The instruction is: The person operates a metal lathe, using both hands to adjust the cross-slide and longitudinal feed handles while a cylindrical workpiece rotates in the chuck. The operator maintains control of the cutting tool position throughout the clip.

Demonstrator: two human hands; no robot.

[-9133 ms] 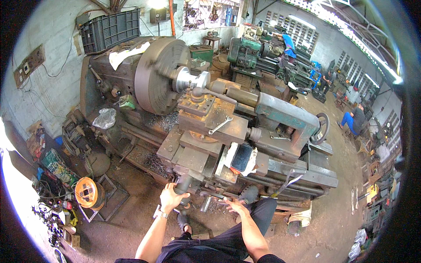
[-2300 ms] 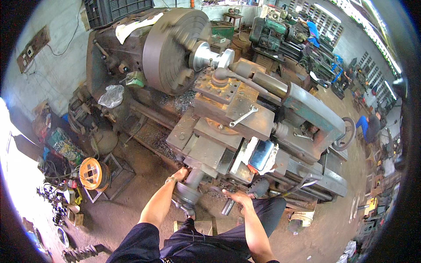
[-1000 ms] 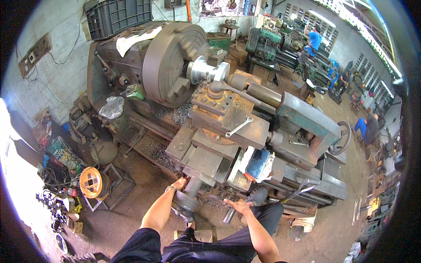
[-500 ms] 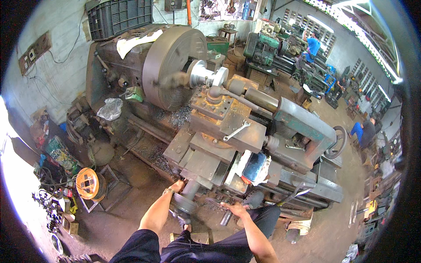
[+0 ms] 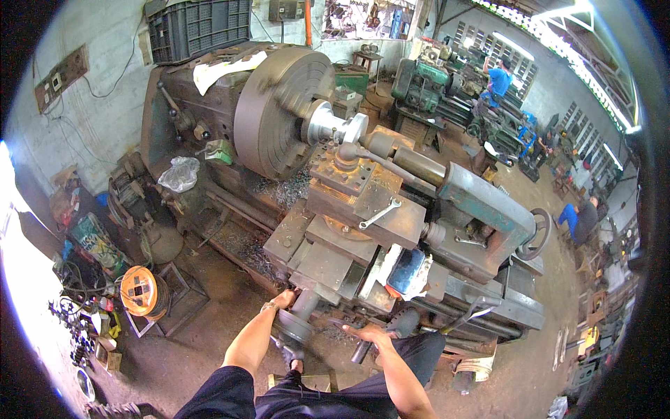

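On a large lathe, a wide round faceplate (image 5: 276, 115) carries a shiny stepped metal workpiece (image 5: 326, 126), and blur on its face shows it turning. Beside the workpiece stands a rusty tool post (image 5: 347, 159) with a long clamping lever (image 5: 391, 165). My left hand (image 5: 283, 299) is closed at the cross-slide handwheel (image 5: 295, 325), its fingertips partly hidden. Further right, my right hand (image 5: 370, 334) is at the rim of the carriage handwheel, above a dark cylindrical handle (image 5: 360, 352). Its fingers seem bent over the rim, some hidden.
A wrench (image 5: 380, 214) lies on the slide, and a blue-topped item on cloth (image 5: 407, 271) rests nearby. The tailstock (image 5: 488, 199) stands right. A wire spool (image 5: 143, 292) sits on the left floor. Metal chips lie beneath the faceplate. Two people (image 5: 497, 80) are far off.
The faceplate has turned, with its blurred jaw at a different place. My view has shifted slightly. Both hands stay near the same handwheels, and the right one has moved little.
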